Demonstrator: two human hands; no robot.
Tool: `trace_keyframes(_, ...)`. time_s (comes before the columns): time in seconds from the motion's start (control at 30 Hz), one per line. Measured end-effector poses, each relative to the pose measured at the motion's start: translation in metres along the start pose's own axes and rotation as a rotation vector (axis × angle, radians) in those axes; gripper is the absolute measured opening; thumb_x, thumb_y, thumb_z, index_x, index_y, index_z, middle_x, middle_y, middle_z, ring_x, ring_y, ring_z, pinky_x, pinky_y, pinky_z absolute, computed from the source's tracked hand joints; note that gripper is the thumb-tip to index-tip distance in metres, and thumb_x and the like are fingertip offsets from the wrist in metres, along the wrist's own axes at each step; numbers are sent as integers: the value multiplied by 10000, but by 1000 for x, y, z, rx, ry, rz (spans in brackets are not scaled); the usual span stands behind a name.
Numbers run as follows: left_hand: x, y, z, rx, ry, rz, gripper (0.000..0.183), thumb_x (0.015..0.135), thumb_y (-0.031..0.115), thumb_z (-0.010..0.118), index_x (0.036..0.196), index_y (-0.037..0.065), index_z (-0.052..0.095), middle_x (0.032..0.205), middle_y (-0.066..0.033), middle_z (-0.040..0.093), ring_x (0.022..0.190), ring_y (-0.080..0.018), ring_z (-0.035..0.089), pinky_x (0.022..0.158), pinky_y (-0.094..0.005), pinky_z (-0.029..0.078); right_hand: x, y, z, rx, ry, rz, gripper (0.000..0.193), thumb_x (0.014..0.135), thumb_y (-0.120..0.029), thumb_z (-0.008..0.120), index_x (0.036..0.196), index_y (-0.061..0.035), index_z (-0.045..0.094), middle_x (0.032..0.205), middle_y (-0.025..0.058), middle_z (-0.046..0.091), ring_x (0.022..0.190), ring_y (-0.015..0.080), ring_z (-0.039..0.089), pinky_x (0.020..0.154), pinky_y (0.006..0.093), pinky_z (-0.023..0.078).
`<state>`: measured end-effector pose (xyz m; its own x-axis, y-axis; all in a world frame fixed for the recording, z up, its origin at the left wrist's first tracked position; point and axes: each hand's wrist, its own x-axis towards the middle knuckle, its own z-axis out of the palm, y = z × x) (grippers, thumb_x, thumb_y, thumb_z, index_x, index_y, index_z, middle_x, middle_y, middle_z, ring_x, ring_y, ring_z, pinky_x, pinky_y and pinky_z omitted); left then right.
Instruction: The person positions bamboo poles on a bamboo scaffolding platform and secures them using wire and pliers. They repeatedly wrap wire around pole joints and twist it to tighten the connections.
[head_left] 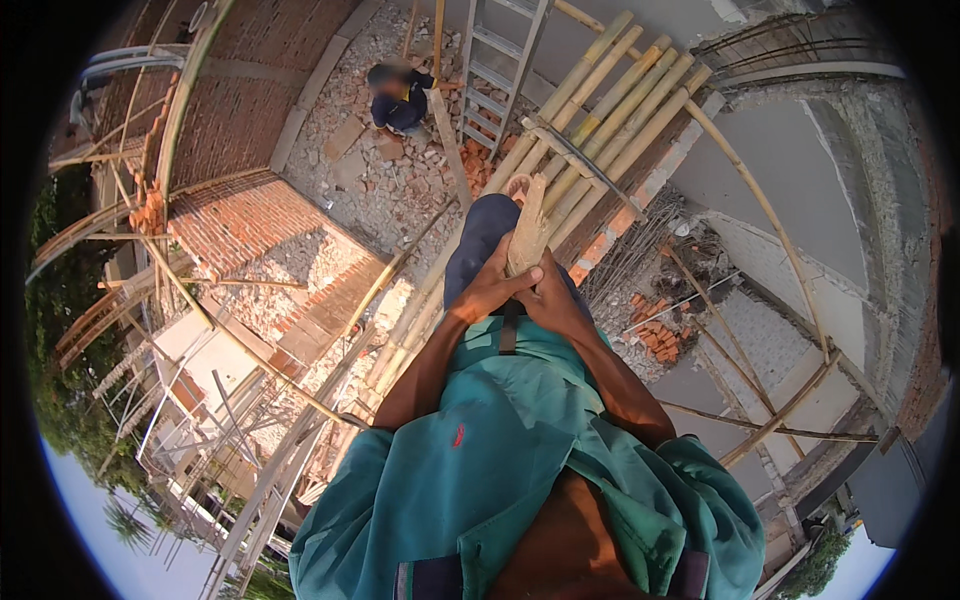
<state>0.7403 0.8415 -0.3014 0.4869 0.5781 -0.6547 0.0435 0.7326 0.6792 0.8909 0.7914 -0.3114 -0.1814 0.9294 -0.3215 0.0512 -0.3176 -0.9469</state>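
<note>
A short, rough, pale wooden board [529, 228] stands between my hands in front of my lap, its narrow end pointing away from me. My left hand [488, 284] is closed on the board's lower left edge. From the other side, my right hand [549, 296] grips the same lower end, with its thumb lying across the front. The two hands nearly meet at the bottom of the board. Beyond it run several bamboo poles [622, 118], laid side by side as a platform, with a crossbar [585, 165] over them. My dark trousers [487, 225] show behind the board.
Far below, a co-worker in dark clothing [402, 100] crouches on rubble [345, 205]. A metal ladder [490, 72] leans near the poles. Stacked bricks [655, 330] lie lower right. Bamboo scaffolding [180, 285] and a brick wall [250, 85] are to the left.
</note>
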Motion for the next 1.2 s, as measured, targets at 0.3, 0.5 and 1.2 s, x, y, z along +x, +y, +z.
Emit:
trace_keyframes(0.3,77,-21,-38,232,450,-108,467,843,213,843,1210,54,603,914,-62,680,770,-169,651,674,-314,542,89,58,-130,-235,-32,380,563,982,-263,674,1452,-4,507,1401,245,581,1293,381,582,1055,465,470)
trace_keyframes(0.5,143,-72,-50,92,484,-83,369,873,181,812,1125,58,573,869,-43,659,674,-116,605,576,-283,502,148,209,-241,-485,230,651,551,1007,-319,651,1446,-5,539,1314,201,648,1191,319,641,968,438,511)
trace_keyframes(1.2,229,-144,-12,303,626,-379,629,746,318,896,1152,-11,546,987,-110,659,877,-171,639,779,-340,528,256,653,-354,-1044,-292,1131,447,912,-139,678,1333,-131,527,1344,152,623,1298,364,582,1021,629,455)
